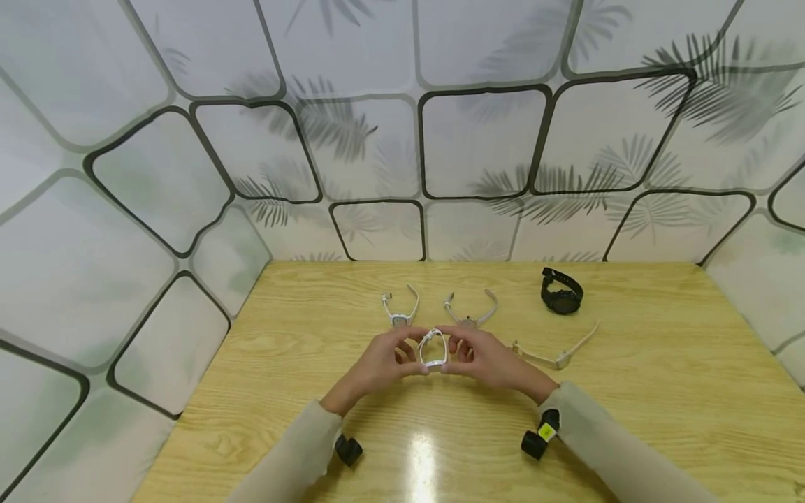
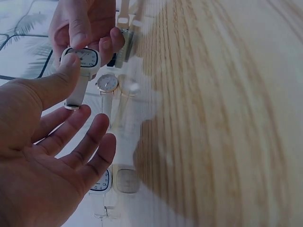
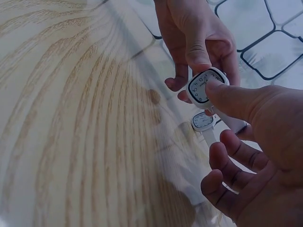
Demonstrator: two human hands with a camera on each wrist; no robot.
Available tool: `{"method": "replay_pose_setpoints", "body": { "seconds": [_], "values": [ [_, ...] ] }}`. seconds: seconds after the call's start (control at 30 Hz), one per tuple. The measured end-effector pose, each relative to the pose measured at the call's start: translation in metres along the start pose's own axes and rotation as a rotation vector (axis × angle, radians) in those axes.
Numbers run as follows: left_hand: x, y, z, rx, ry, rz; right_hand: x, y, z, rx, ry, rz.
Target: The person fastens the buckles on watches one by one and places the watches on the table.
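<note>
Both hands hold a white wristwatch [image 1: 434, 364] up over the table, its strap curved round into a loop. My left hand [image 1: 385, 360] pinches it from the left, thumb at the case and index finger at the strap's top. On the other side, my right hand [image 1: 486, 358] does the same. The rounded-square dial [image 3: 198, 88] faces towards me, partly covered by a thumb. Just beyond the hands lie a second white watch [image 1: 400, 321] with a similar dial and a round-dial watch [image 2: 107, 83], straps spread.
A black watch [image 1: 562, 302] sits at the back right of the wooden table [image 1: 283, 377]. Close to the right wrist lies a pale-strapped watch [image 1: 562, 360], stretched out. Patterned fabric walls [image 1: 377, 154] enclose the table's back and sides.
</note>
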State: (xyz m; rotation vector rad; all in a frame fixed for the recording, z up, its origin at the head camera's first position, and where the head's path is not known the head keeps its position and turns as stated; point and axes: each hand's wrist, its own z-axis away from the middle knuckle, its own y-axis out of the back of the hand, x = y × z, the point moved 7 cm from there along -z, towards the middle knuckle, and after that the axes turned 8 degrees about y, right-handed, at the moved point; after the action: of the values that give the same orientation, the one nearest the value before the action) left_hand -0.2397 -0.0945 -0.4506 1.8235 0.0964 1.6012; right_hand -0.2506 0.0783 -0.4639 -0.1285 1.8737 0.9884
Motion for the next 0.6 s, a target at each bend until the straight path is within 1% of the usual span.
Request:
{"method": "replay_pose_setpoints", "body": {
  "seconds": [0.13, 0.3, 0.47, 0.6],
  "values": [
    [0.0004, -0.0001, 0.0005, -0.01, 0.001, -0.012, 0.0014, 0.0, -0.0007, 0.03, -0.01, -0.001],
    [-0.0009, 0.0004, 0.0014, 0.003, 0.005, -0.017, 0.0047, -0.0013, -0.001, 0.073, -0.04, -0.005],
    [-0.0045, 0.0009, 0.0012, 0.011, 0.019, -0.03, 0.0045, -0.0012, -0.0013, 0.115, -0.051, -0.03],
    [-0.0072, 0.0009, -0.0003, 0.016, 0.026, -0.043, 0.0035, -0.0007, -0.0004, 0.126, -0.048, -0.019]
  ]
}}
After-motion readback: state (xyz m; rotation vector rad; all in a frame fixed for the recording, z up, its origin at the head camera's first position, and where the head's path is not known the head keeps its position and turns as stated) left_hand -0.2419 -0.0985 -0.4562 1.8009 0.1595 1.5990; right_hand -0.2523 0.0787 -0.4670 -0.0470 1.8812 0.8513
